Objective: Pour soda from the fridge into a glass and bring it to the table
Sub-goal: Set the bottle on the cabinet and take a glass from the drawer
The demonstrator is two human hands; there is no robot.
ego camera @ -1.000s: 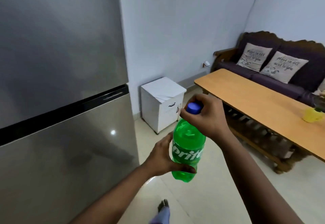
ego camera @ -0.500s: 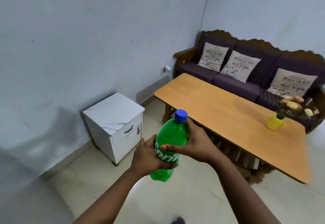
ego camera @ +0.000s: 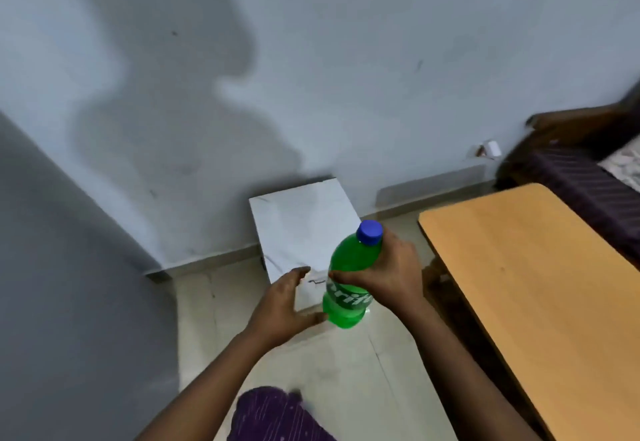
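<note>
Gripping one green bottle [ego camera: 349,284], right hand [ego camera: 391,276]; left hand [ego camera: 282,305] open beside.

Soft, even indoor light with no glare. A large grey shadow of a person falls on the wall [ego camera: 311,59] above and left of the left hand [ego camera: 284,302]. The whole picture is slightly smeared by motion, worst on the sofa [ego camera: 585,163] far up right of the right hand [ego camera: 391,277]. Straight lines bow near the edges.
</note>
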